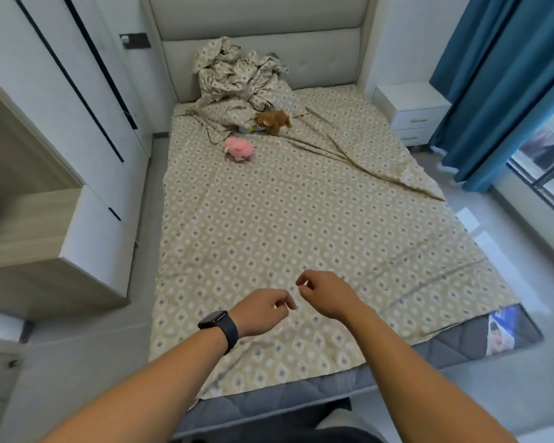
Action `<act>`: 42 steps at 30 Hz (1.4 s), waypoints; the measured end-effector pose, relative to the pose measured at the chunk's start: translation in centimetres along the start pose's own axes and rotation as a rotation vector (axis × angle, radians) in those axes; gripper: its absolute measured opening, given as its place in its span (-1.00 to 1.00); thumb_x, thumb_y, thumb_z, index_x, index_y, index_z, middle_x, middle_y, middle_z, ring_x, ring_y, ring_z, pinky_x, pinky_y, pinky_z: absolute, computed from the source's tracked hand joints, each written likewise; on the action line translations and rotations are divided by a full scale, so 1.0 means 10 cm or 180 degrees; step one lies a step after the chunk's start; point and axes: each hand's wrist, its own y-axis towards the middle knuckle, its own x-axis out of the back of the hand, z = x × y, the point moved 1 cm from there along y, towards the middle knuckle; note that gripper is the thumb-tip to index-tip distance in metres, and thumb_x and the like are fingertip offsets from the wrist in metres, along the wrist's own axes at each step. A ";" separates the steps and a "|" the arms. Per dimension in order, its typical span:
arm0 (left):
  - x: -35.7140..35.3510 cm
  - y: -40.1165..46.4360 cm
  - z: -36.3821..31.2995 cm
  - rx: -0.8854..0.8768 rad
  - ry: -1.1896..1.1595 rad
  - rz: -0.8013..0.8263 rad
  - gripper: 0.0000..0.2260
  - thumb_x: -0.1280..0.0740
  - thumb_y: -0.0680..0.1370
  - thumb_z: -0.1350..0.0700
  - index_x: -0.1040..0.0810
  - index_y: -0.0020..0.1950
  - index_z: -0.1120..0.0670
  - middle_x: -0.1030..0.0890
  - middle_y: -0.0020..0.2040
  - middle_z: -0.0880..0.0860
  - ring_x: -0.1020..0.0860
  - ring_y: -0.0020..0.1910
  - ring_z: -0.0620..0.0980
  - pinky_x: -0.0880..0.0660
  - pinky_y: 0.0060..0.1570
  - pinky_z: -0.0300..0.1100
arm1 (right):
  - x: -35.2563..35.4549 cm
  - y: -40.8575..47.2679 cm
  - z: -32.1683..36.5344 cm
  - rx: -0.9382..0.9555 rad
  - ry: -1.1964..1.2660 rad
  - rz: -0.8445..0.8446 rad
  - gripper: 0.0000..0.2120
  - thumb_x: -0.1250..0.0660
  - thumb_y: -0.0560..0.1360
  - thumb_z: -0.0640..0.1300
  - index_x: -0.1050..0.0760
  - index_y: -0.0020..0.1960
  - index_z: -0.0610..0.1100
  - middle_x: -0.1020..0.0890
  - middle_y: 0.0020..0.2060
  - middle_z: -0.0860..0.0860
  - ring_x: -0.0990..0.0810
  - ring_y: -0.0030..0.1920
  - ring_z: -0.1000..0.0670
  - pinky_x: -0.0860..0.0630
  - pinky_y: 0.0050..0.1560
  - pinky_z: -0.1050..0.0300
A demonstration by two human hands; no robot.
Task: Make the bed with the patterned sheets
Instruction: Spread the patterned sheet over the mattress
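A beige patterned sheet point(301, 219) lies spread over the bed, with folds running toward its right edge. At the foot the grey mattress point(461, 343) shows bare along the front and at the right corner. A crumpled pile of matching patterned bedding point(237, 75) sits against the headboard point(259, 27). My left hand point(263, 311), with a dark watch on its wrist, and my right hand point(327, 294) hover close together just above the sheet near the foot. Their fingers are loosely curled and hold nothing.
A brown plush toy point(272, 121) and a pink plush toy point(239, 148) lie on the sheet near the pile. A white wardrobe point(61, 91) and a wooden cabinet point(61, 244) stand at left. A white nightstand point(413, 110) and blue curtain point(493, 75) are at right.
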 end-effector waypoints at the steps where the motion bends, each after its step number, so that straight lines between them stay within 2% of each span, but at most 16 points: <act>1: -0.09 0.12 -0.14 0.0089 -0.0090 -0.0109 -0.81 -0.25 0.62 0.08 -0.63 0.13 -0.07 -0.65 0.00 -0.06 -0.62 -0.06 0.01 -0.56 0.07 -0.04 | 0.13 0.06 -0.16 0.0079 -0.0125 0.0110 -0.71 -0.17 0.64 0.04 -0.53 0.29 0.07 -0.64 0.10 0.09 -0.61 -0.03 0.06 -0.59 0.05 0.01; 5: -0.62 0.58 -0.81 0.0241 -0.0311 -0.0318 -0.82 -0.24 0.63 0.13 -0.62 0.08 -0.05 -0.63 0.05 -0.04 -0.60 -0.08 -0.03 -0.54 0.00 -0.10 | 0.83 0.11 -0.93 0.0170 -0.0459 0.0125 -0.71 -0.16 0.65 0.03 -0.51 0.31 0.06 -0.65 0.12 0.08 -0.62 0.00 0.02 -0.59 0.04 0.00; 9: -1.12 0.78 -1.49 0.0057 -0.0351 0.0098 -0.83 -0.24 0.63 0.09 -0.62 0.09 -0.07 -0.65 0.04 -0.02 -0.62 -0.06 0.08 -0.56 0.03 0.00 | 1.32 -0.08 -1.54 0.0020 -0.0455 -0.0084 -0.72 -0.16 0.64 0.03 -0.53 0.29 0.07 -0.65 0.08 0.10 -0.61 -0.04 0.04 -0.59 0.00 0.01; 12: -1.28 1.05 -2.06 -0.0224 -0.0145 0.0254 -0.80 -0.23 0.63 0.08 -0.63 0.15 -0.06 -0.65 0.05 -0.06 -0.62 -0.03 0.01 -0.56 0.06 -0.05 | 1.64 -0.21 -1.97 -0.0064 -0.0371 -0.0334 -0.72 -0.16 0.64 0.03 -0.52 0.29 0.07 -0.64 0.08 0.10 -0.59 -0.01 0.05 -0.56 -0.04 0.05; 14: -1.35 1.23 -2.26 -0.0331 -0.0139 0.0180 -0.79 -0.22 0.64 0.11 -0.63 0.15 -0.04 -0.64 0.02 -0.11 -0.61 -0.01 -0.06 -0.55 0.06 -0.12 | 1.73 -0.30 -2.18 -0.0125 -0.0416 -0.0382 -0.71 -0.16 0.64 0.02 -0.52 0.30 0.06 -0.64 0.09 0.09 -0.59 0.00 0.04 -0.55 -0.03 0.05; 16: -1.50 1.42 -2.48 -0.0423 0.0015 0.0336 -0.78 -0.22 0.64 0.12 -0.64 0.14 -0.04 -0.60 -0.03 -0.19 -0.57 -0.04 -0.15 -0.49 0.01 -0.22 | 1.74 -0.51 -2.51 -0.0338 -0.0260 -0.0406 -0.71 -0.17 0.64 0.02 -0.52 0.30 0.06 -0.63 0.10 0.07 -0.57 0.00 0.04 -0.53 -0.04 0.07; 18: -1.63 1.65 -2.75 -0.0481 0.0040 0.0399 -0.78 -0.22 0.63 0.14 -0.64 0.13 -0.03 -0.61 -0.03 -0.19 -0.54 -0.10 -0.22 -0.48 -0.01 -0.24 | 1.86 -0.65 -2.90 -0.0507 -0.0316 -0.0321 -0.71 -0.17 0.63 0.01 -0.53 0.29 0.05 -0.63 0.09 0.06 -0.57 0.00 0.03 -0.52 -0.06 0.08; 23: -2.01 2.20 -3.47 -0.0592 0.0148 0.0463 -0.78 -0.23 0.62 0.13 -0.65 0.13 -0.02 -0.63 0.01 -0.15 -0.58 -0.03 -0.17 -0.53 0.07 -0.18 | 2.34 -0.72 -3.79 -0.0714 -0.0262 -0.0511 -0.73 -0.18 0.62 -0.02 -0.54 0.27 0.06 -0.63 0.04 0.09 -0.59 -0.01 0.02 -0.54 -0.06 0.06; 27: -2.42 2.87 -4.00 -0.0468 0.0210 0.0247 -0.79 -0.23 0.61 0.13 -0.65 0.11 -0.03 -0.65 0.03 -0.07 -0.61 -0.04 -0.06 -0.57 0.06 -0.07 | 2.74 -0.57 -4.58 -0.0487 -0.0261 -0.0458 -0.72 -0.17 0.62 -0.03 -0.54 0.27 0.06 -0.64 0.05 0.08 -0.59 0.03 0.01 -0.55 0.01 0.03; 31: -3.00 3.40 -4.71 -0.0178 -0.0164 0.0033 -0.80 -0.23 0.62 0.18 -0.64 0.07 -0.01 -0.64 0.03 -0.02 -0.59 -0.09 -0.04 -0.56 0.00 -0.12 | 3.31 -0.54 -5.48 -0.0255 -0.0653 -0.0116 -0.71 -0.19 0.61 -0.01 -0.55 0.27 0.08 -0.64 0.11 0.06 -0.59 0.10 -0.02 -0.55 0.06 0.03; 34: -3.24 3.61 -5.14 -0.0111 -0.0306 0.0011 -0.79 -0.24 0.62 0.16 -0.66 0.09 -0.01 -0.65 0.03 -0.05 -0.61 -0.07 -0.03 -0.57 0.04 -0.10 | 3.73 -0.56 -5.84 -0.0145 -0.0907 0.0029 -0.71 -0.20 0.60 -0.02 -0.54 0.27 0.08 -0.64 0.13 0.05 -0.59 0.12 -0.02 -0.54 0.08 0.04; 37: -3.34 3.78 -5.46 -0.0013 -0.0445 -0.0093 -0.79 -0.22 0.62 0.13 -0.64 0.08 -0.06 -0.65 0.02 -0.07 -0.62 -0.09 -0.03 -0.57 -0.01 -0.12 | 4.13 -0.41 -6.09 0.0051 -0.1137 0.0027 -0.71 -0.19 0.61 -0.03 -0.53 0.28 0.07 -0.63 0.16 0.06 -0.58 0.14 -0.02 -0.50 0.11 0.06; 42: -3.36 4.10 -5.63 0.0094 -0.0236 -0.0154 -0.81 -0.23 0.61 0.15 -0.62 0.04 -0.03 -0.64 -0.04 -0.04 -0.62 -0.07 0.04 -0.56 -0.02 -0.05 | 4.45 -0.08 -6.20 0.0386 -0.1341 -0.0109 -0.70 -0.19 0.60 -0.05 -0.53 0.29 0.07 -0.62 0.21 0.04 -0.57 0.17 -0.04 -0.48 0.09 0.04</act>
